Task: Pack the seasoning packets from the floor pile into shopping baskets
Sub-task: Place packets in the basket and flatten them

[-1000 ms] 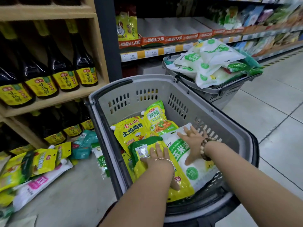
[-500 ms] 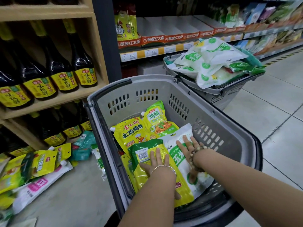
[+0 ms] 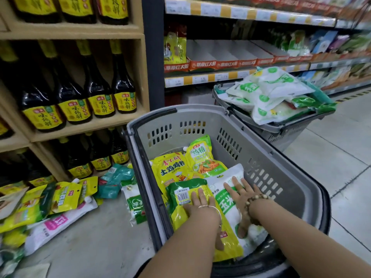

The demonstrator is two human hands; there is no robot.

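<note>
Beside sauce shelves (image 3: 80, 125), left hand (image 3: 200, 205) presses flat on yellow-green packet (image 3: 178, 215), right hand (image 3: 241, 191) flat on white packet (image 3: 233, 172).

The yellow packet (image 3: 173, 171) reads 土鸡鸡精, the bottles (image 3: 101, 91) 味极鲜 (white packet (image 3: 232, 175): 玉米).

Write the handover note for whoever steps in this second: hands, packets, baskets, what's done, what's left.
Left hand open, flat on the green-yellow packet in the near basket.
Right hand open, flat on the white packet beside it.
Done: two yellow packets lie behind those; far basket is heaped full.
Left: the floor pile goes into the near basket, which looks to have room.
</note>
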